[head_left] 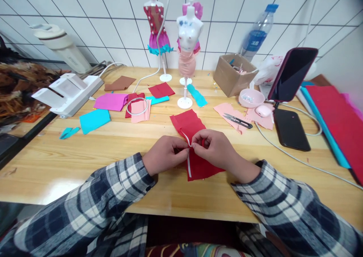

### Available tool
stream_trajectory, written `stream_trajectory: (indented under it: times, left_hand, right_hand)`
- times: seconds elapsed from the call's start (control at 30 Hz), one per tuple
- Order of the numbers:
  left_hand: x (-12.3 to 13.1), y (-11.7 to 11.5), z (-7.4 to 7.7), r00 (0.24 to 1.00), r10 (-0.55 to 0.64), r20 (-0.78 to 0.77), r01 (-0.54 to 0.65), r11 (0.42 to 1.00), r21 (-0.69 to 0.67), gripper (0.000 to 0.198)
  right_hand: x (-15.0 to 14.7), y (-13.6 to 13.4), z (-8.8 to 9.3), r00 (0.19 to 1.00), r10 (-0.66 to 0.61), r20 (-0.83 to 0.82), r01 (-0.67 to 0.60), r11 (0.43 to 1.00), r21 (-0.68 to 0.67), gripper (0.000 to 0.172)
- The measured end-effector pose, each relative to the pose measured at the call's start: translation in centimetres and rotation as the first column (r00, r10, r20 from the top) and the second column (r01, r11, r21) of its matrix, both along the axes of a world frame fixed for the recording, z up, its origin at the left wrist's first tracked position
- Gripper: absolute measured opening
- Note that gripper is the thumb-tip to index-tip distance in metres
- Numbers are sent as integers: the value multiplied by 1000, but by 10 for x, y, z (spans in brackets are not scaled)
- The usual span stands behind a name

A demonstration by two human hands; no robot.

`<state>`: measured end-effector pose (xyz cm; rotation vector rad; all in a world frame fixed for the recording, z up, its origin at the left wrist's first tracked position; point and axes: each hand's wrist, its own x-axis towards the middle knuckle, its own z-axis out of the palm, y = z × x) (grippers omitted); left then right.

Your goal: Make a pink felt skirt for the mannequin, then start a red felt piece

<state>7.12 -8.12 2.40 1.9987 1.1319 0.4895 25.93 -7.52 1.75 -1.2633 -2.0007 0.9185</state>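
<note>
A red piece of crepe-like material lies on the table in front of me. Along its left edge runs a narrow white strip, whose upper part is lifted and bent near my fingertips. My left hand pinches the red piece's left edge at the strip, thumb and forefinger together. Close beside it, my right hand pinches the white strip between thumb and forefinger, its other fingers curled. The two hands' fingertips almost meet, and part of the red piece is hidden under the right hand.
Small mannequins on stands are at the back. Thread snips lie on pink material to the right, near a pink bowl, a cardboard box and a propped phone. Coloured scraps and a power strip are left; a cable crosses the right side.
</note>
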Motion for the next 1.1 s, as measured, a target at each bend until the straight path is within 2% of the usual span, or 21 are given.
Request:
stream_trajectory:
  times: [0.1,0.27,0.47,0.8,0.97,1.1]
  left_hand:
    - [-1,-1,0,999,-34,15,34,999,-8,25]
    - [-2,-3,0,990,-124,62,127,990,-55,27]
    - [-3,-6,4,982,-165,92,167,986,-16,28]
    - [-6,-11,4,981,-190,43,191,981,-20,34]
    - [-7,-13,2,985,-169,17,170,985,-27,36]
    - [-9,-12,0,997,-82,-4,82,995,-57,37]
  right_hand:
    - [2,2,-1,1000,1,15,-1,1000,22,4]
    - [1,17,-3,994,-48,103,32,989,145,3]
    - [-7,55,-4,968,-76,238,50,992,112,6]
    - [-31,97,-4,915,-129,383,57,980,193,7]
    - [-36,100,9,900,-225,373,116,949,293,9]
    - [-18,105,31,875,-416,247,286,857,429,18]
